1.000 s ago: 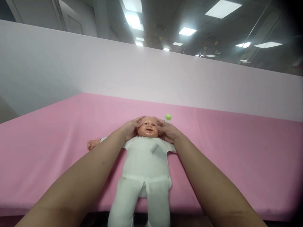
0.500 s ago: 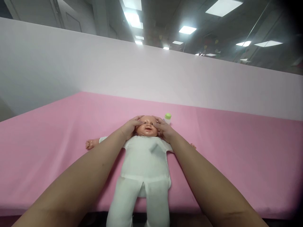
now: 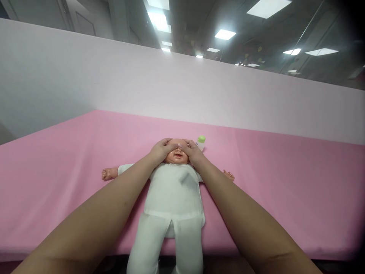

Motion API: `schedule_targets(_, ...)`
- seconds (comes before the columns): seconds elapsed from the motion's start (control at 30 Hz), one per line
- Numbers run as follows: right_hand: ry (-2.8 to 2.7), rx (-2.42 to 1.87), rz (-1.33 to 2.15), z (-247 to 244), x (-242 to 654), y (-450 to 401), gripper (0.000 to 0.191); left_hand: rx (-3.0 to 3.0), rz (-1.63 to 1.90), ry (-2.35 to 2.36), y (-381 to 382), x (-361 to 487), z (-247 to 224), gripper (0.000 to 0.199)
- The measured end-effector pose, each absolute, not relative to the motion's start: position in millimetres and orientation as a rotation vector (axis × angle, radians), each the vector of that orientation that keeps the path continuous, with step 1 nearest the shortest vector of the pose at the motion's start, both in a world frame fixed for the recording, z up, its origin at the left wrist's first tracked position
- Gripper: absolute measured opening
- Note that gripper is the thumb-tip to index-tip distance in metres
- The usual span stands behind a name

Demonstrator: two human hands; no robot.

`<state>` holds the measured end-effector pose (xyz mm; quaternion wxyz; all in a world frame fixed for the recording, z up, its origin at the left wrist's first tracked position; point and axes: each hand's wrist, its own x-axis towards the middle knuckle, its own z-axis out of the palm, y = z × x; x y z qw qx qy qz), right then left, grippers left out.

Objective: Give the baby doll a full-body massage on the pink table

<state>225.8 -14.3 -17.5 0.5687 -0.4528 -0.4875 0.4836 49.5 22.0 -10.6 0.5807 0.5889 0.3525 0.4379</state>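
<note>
A baby doll (image 3: 173,194) with a white cloth body lies on its back, its legs reaching over the front edge of the pink surface. My left hand (image 3: 161,151) cups the left side of its head, the thumb laid across the eye area. On the other side my right hand (image 3: 193,152) holds the head the same way. Both thumb tips come together near the bridge of the nose, covering the doll's eyes. Its mouth and chin show below them. The fingers curve round the head's sides and are partly hidden.
Just beyond my right hand stands a small bottle (image 3: 201,142) with a green cap. The doll's arms stretch out sideways, partly under my forearms. A pink padded surface (image 3: 279,182) lies under everything, with a pale low wall (image 3: 182,91) behind it.
My thumbs have slid inward across the doll's face, from the outer parts of the eyes to the nose bridge. Both hands have drawn closer together; the doll lies as before.
</note>
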Motion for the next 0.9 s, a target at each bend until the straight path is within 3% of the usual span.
schedule_targets(0.33, -1.122, -0.958, 1.247, -22, 233, -9, 0.050, 1.297, 1.107, 0.681, 21, 50, -15, 0.037)
schedule_targets(0.73, -1.138, -0.797, 1.647, -19, 266, -17, 0.090, 1.065, 0.864, 0.494, 24, 26, -8, 0.059)
schedule_targets(0.9, -1.159, -0.785, 1.656, -19, 265, -15, 0.093, 1.105, 0.867, 0.523, 19, 30, -6, 0.059)
